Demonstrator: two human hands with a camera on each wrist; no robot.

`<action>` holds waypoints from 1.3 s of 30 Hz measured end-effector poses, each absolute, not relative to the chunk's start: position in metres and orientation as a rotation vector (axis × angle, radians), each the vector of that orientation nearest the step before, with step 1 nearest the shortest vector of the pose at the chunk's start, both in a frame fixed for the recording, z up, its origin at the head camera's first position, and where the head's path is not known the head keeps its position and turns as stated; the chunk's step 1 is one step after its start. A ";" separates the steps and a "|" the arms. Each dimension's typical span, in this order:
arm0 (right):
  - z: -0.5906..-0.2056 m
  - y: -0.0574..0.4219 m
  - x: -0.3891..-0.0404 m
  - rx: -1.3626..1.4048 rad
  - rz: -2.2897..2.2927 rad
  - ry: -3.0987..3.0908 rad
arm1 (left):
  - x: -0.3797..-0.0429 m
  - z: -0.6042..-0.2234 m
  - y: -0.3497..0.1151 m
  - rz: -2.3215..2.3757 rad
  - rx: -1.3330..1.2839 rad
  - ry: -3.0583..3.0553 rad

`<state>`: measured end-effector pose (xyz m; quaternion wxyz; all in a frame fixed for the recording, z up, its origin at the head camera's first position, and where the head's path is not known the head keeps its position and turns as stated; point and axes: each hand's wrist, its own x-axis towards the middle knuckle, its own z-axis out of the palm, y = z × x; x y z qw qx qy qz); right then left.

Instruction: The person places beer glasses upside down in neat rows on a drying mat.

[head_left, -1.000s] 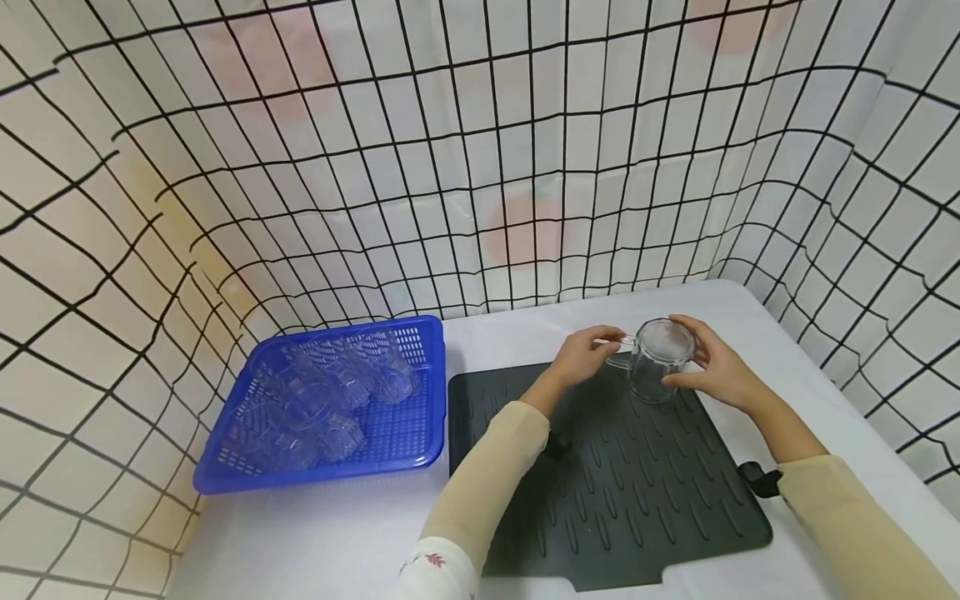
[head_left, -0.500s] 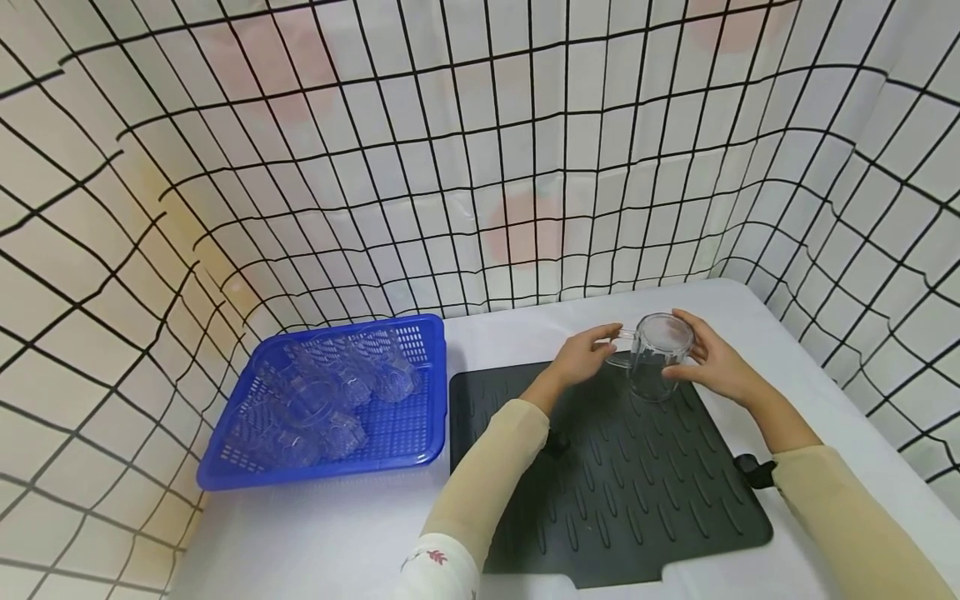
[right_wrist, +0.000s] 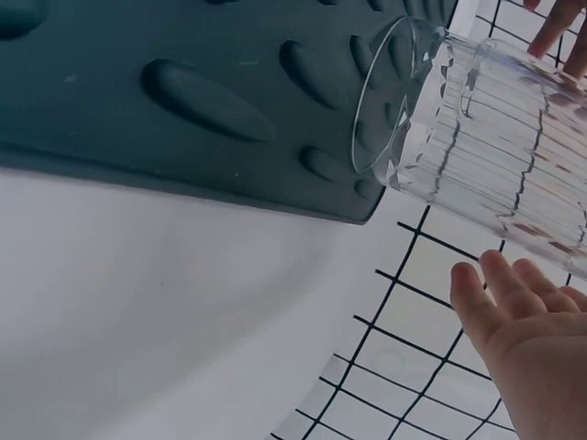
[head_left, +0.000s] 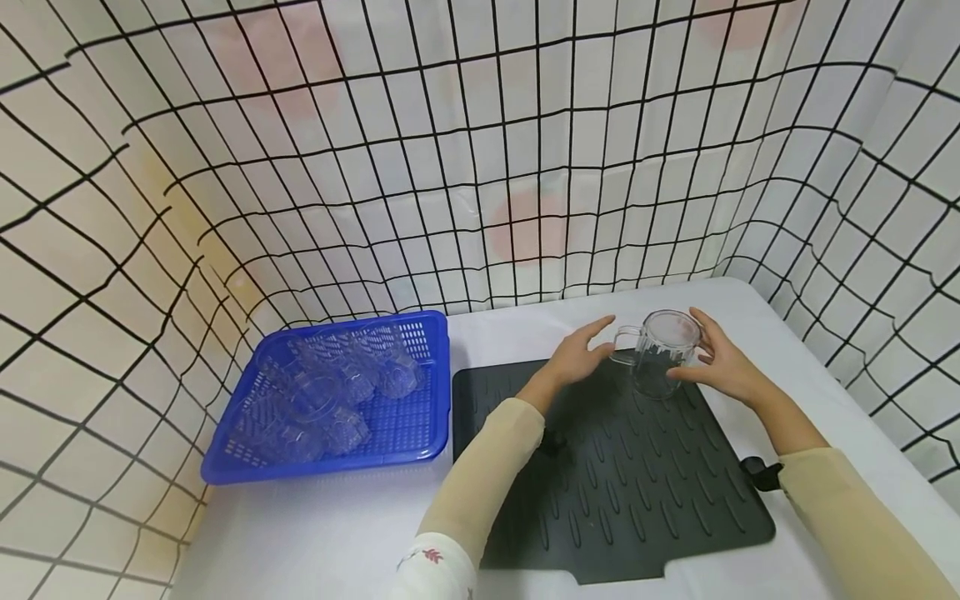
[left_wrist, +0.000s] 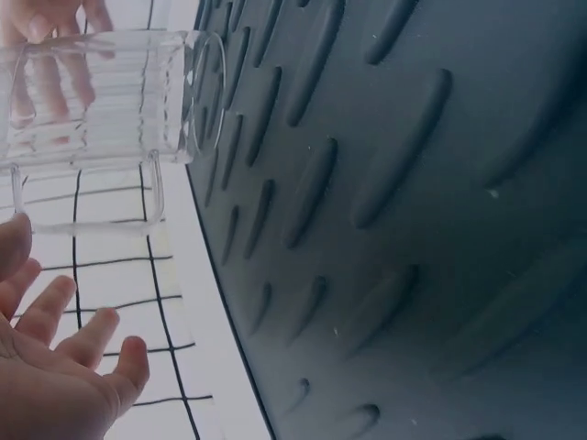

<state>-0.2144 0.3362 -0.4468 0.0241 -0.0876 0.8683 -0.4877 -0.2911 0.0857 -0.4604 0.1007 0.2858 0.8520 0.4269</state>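
A clear glass mug [head_left: 660, 358] stands upside down at the far right corner of a dark ridged mat [head_left: 607, 483], its handle [head_left: 626, 343] pointing left. My left hand [head_left: 577, 354] is just left of that handle, fingers spread and holding nothing; the left wrist view shows the fingers [left_wrist: 87, 344] apart from the glass. On the mug's other side my right hand [head_left: 720, 362] curves loosely around it. Seen from the right wrist, these fingers [right_wrist: 514, 293] are relaxed beside the mug wall; whether the thumb touches it I cannot tell.
A blue plastic basket [head_left: 435, 408] at the left holds several clear glass mugs [head_left: 345, 375]. Basket and mat lie on a white tabletop [head_left: 315, 533]. A black wire grid [head_left: 487, 167] with white cloth behind it surrounds the far side and both flanks.
My left fingers have let go of the mug's handle and spread apart. My right hand's grip has loosened slightly. The mug stays at about the same place on the mat.
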 end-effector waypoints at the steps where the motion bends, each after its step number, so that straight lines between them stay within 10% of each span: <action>1: -0.447 0.337 -0.213 -0.272 -1.501 2.698 | -0.291 -0.461 0.083 1.267 0.843 2.521; 39: -0.483 0.311 -0.111 -0.142 -1.548 3.001 | -0.200 -0.484 -0.012 1.604 0.739 2.463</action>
